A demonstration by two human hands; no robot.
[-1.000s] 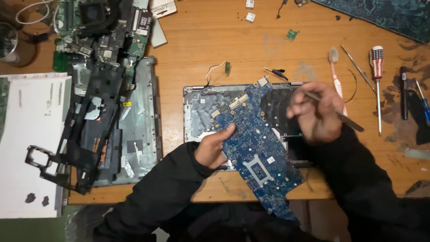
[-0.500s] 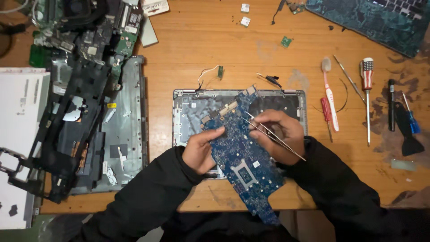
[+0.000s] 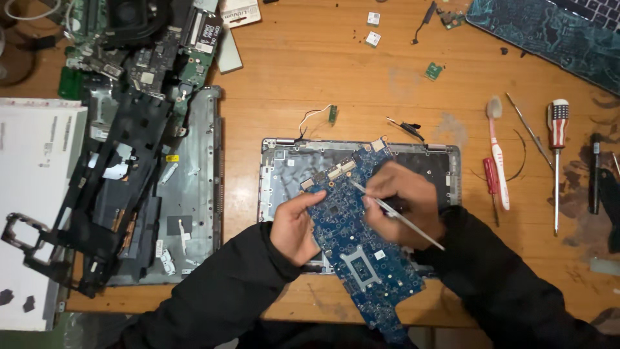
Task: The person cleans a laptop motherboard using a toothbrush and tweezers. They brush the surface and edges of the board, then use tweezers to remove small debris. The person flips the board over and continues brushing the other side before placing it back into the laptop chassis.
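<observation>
We record one blue circuit board (image 3: pixel 354 249) lying tilted across the open grey laptop shell (image 3: pixel 284 169), its lower end reaching past the near edge of the wooden surface (image 3: pixel 310 77). Our left hand (image 3: pixel 296 226) grips the board's left edge, thumb on top and fingers curled beneath. Our right hand (image 3: pixel 403 205) rests over the board's upper right part, fingers pinching one pair of metal tweezers (image 3: pixel 395 213), the tip down on the board's face.

To the right we count one toothbrush (image 3: pixel 497 152), one small red screwdriver (image 3: pixel 491 183), one screwdriver with a striped handle (image 3: pixel 557 161) and one thin metal rod (image 3: pixel 526 129). To the left lie one grey laptop cover (image 3: pixel 194 194) with one black frame (image 3: pixel 97 207) across it, one green board (image 3: pixel 152 55) behind them and one white panel (image 3: pixel 32 194). Two small white chips (image 3: pixel 372 29) and one small green chip (image 3: pixel 434 70) lie at the far side.
</observation>
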